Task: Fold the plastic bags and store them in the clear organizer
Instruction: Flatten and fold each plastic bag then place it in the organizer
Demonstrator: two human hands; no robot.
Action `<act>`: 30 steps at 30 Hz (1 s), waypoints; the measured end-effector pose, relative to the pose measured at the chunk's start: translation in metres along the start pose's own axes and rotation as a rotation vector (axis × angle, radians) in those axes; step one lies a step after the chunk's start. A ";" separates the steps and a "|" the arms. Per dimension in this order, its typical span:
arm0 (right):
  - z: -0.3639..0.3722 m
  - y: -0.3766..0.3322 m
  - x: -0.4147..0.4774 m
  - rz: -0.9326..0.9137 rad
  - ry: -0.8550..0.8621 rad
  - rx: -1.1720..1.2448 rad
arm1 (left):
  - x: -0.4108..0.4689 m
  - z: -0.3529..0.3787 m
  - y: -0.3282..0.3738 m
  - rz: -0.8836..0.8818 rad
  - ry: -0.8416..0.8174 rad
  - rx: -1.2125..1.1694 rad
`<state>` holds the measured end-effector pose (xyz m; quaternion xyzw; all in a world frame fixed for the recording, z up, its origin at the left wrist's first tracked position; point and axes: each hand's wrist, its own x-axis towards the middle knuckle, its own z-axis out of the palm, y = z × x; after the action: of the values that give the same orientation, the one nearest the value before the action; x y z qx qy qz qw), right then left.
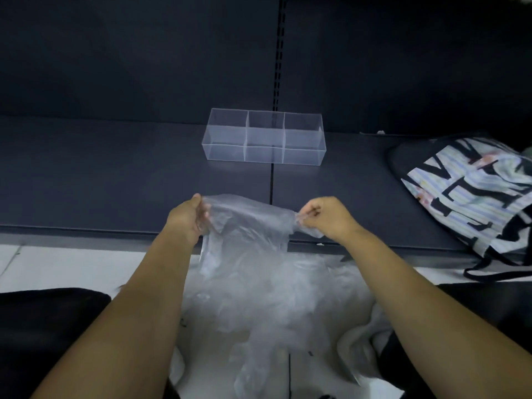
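Clear plastic is stretching between both hands above the front edge of the dark shelf (115, 182). The left hand (188, 216) is gripping the left end of the plastic bag (247, 223), which is drooping toward a pile of bags (273, 306) below. Further back, mid-shelf, the clear organizer (264, 139) is sitting. The right hand (325, 217) is pinching the bag's right end. A patterned drawstring bag (475, 191) is lying at the shelf's right edge.
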<state>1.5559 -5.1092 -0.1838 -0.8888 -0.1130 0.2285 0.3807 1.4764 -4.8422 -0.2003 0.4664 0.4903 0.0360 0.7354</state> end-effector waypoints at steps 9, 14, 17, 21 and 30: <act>-0.016 0.034 -0.020 0.088 0.568 -0.131 | -0.018 -0.004 -0.003 0.112 0.003 0.205; -0.019 0.026 -0.019 0.250 0.594 0.772 | -0.018 -0.002 -0.005 0.128 0.046 0.350; -0.021 0.016 -0.020 0.204 0.434 1.015 | -0.021 0.006 -0.009 0.316 0.094 0.682; -0.022 -0.011 -0.024 -0.036 0.294 0.890 | -0.070 0.056 -0.001 0.728 -0.353 0.754; -0.046 -0.031 -0.041 -0.183 -0.146 0.985 | -0.102 0.082 0.003 0.456 -0.659 0.383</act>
<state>1.5419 -5.1319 -0.1199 -0.5718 -0.0954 0.2821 0.7645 1.4862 -4.9462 -0.1211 0.6770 0.1123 -0.0448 0.7260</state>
